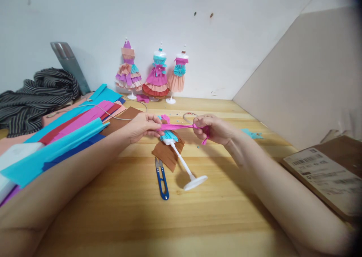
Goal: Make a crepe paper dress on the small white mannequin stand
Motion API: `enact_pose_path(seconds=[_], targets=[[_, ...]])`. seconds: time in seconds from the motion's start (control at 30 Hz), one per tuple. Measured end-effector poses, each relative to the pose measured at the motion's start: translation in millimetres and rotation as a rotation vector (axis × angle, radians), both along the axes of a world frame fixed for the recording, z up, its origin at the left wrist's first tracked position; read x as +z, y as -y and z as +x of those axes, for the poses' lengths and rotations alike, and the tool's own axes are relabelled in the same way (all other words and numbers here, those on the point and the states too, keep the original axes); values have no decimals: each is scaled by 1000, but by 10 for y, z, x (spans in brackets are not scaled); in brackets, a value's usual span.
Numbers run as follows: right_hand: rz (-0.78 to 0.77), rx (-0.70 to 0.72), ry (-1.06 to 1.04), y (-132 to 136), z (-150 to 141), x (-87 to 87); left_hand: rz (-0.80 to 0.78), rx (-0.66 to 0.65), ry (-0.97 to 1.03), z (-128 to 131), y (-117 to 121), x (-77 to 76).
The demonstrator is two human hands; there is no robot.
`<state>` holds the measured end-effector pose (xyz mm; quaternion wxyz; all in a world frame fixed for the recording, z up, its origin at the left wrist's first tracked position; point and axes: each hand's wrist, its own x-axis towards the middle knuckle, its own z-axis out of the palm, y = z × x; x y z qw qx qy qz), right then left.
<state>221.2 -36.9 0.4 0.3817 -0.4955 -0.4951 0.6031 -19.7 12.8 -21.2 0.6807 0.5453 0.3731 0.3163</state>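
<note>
A pink crepe paper strip [178,127] is stretched between my two hands. My left hand [144,127] pinches its left end, and my right hand [212,128] has closed fingers on the other end, where a loose tail hangs down. Below the strip a small white dress-form stand [185,164] lies on its side, its round base toward me. Blue pleated paper [169,136] and some pink paper cover its upper part, partly hidden by the strip. Under it lies brown crepe paper [165,153]. Blue-handled thread snips [162,181] lie just left of the stand.
Three small dress forms in paper dresses [156,74] stand against the wall. Folded crepe paper sheets [76,125] in several colours are piled at left, near a striped cloth [42,94] and a bottle [70,66]. A cardboard box [325,174] sits at right; blue scraps [251,133] lie nearer.
</note>
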Motion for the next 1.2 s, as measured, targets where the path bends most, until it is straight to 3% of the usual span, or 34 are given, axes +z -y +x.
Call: enact_pose_path(seconds=[0.47, 0.7, 0.9, 1.03, 1.2], targets=[[-7, -6, -18, -15, 19, -5, 101, 53, -5, -33, -90, -60], [-14, 4, 2, -13, 5, -8, 16, 142, 28, -22, -84, -66], [-15, -4, 12, -20, 2, -46, -58, 28, 78, -17, -74, -48], [-12, -7, 10, -27, 15, -67, 39, -53, -14, -22, -48, -49], [-19, 0, 13, -23, 24, -40, 148, -19, -119, -19, -58, -73]])
